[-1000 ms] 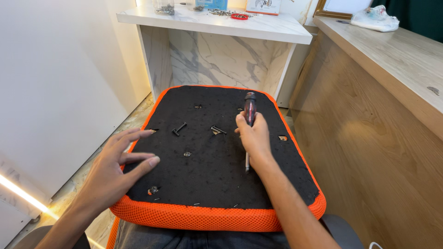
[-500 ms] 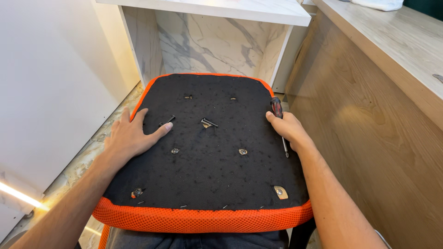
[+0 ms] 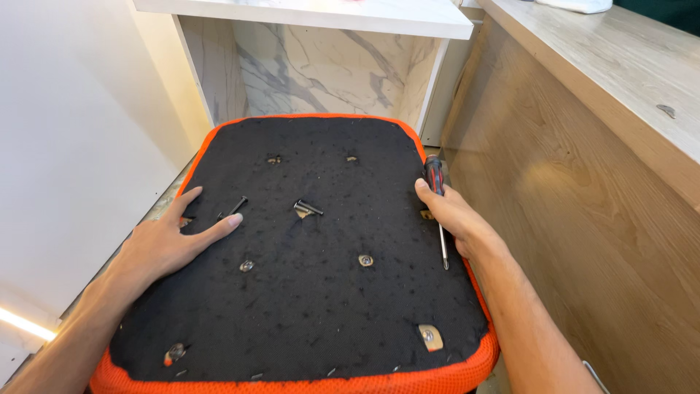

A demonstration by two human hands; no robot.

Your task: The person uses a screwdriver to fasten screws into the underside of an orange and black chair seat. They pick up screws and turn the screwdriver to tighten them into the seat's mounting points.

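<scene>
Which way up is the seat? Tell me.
Upside down. The seat shows its black underside with metal screw inserts, and loose bolts lie on it; the orange cushion edge wraps below. The left hand rests flat on it.

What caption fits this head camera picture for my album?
Left hand flat on an upturned orange-edged seat cushion beside loose bolts; right hand grips a screwdriver.

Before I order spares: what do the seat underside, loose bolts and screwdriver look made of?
Seat underside: black felt-like fabric, matte and fuzzy; its rim looks like orange mesh. Loose bolts: dark metal, seemingly. Screwdriver in the right hand: shiny steel shaft, black-and-red grip, probably plastic or rubber.
</scene>
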